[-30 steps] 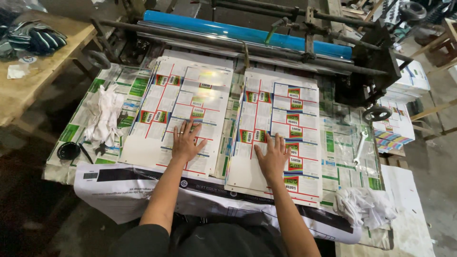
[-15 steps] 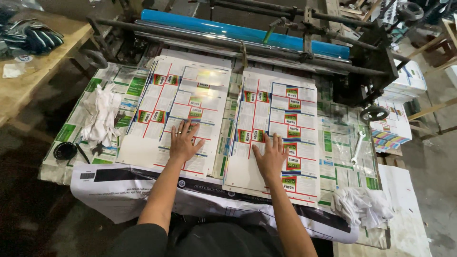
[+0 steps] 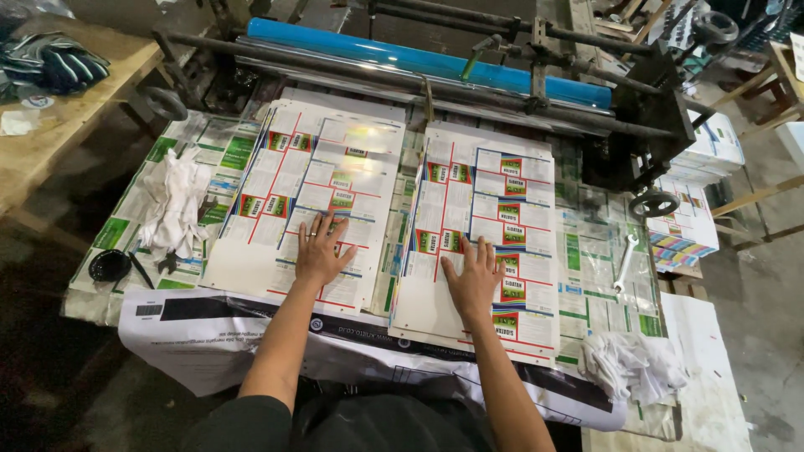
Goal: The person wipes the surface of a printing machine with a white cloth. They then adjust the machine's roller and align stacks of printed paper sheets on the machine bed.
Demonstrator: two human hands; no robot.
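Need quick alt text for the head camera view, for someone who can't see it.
A person's left hand and right hand press flat on two stacks of printed sheets, left stack and right stack, before a blue roller. White rags lie left.

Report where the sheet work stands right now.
Done: two stacks of printed sheets lie side by side below the blue roller. In hand: left hand flat on the left stack, right hand flat on the right stack. Left: both stacks are on the table, unlifted.
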